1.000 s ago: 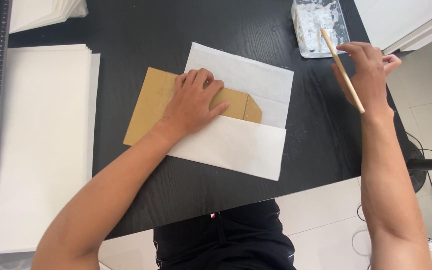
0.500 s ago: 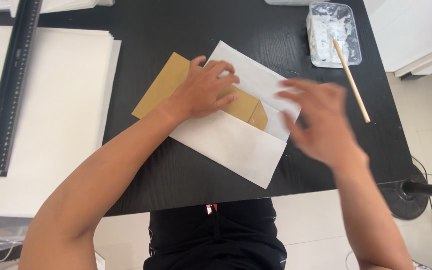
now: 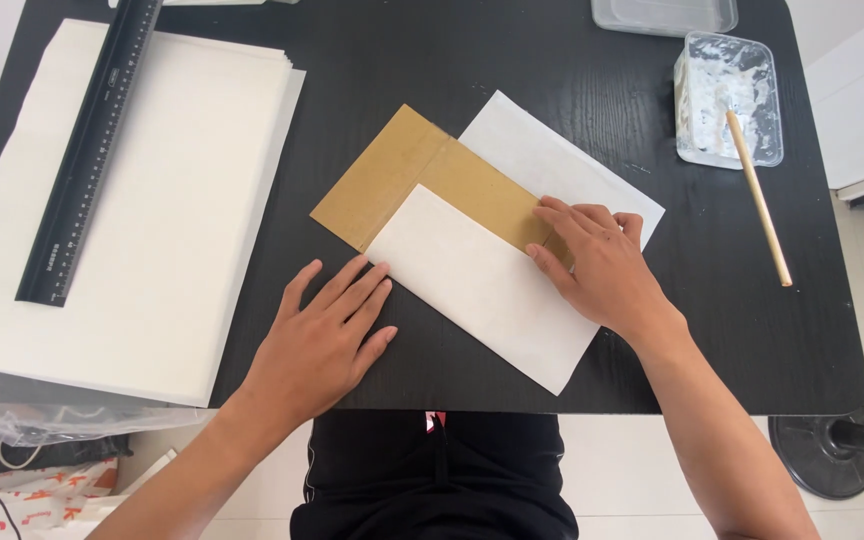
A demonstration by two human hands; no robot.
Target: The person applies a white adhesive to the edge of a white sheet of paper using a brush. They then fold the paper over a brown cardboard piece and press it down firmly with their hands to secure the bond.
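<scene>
Cardboard [image 3: 422, 175] — a brown rectangular piece — lies near the middle of the black bench [image 3: 512, 50], tilted, with a white paper sheet [image 3: 487, 285] folded up over its near part and the sheet's far flap [image 3: 552, 160] showing beyond it. The right hand [image 3: 597, 270] rests flat on the fold, its fingers [image 3: 567, 218] spread slightly and pressing where paper meets cardboard, holding nothing. The left hand [image 3: 327, 340] lies palm down on the bare bench just beside the folded sheet's left corner, fingers [image 3: 352, 285] loosely apart, fingertips close to the paper edge — whether they touch it cannot be told. A stack of white sheets [image 3: 162, 230] fills the bench's left side, with a black ruler [image 3: 87, 150] laid on it. Toward the far right corner stands a clear tub of white paste [image 3: 727, 95], and a wooden stick [image 3: 760, 200] leans out of it onto the bench.
</scene>
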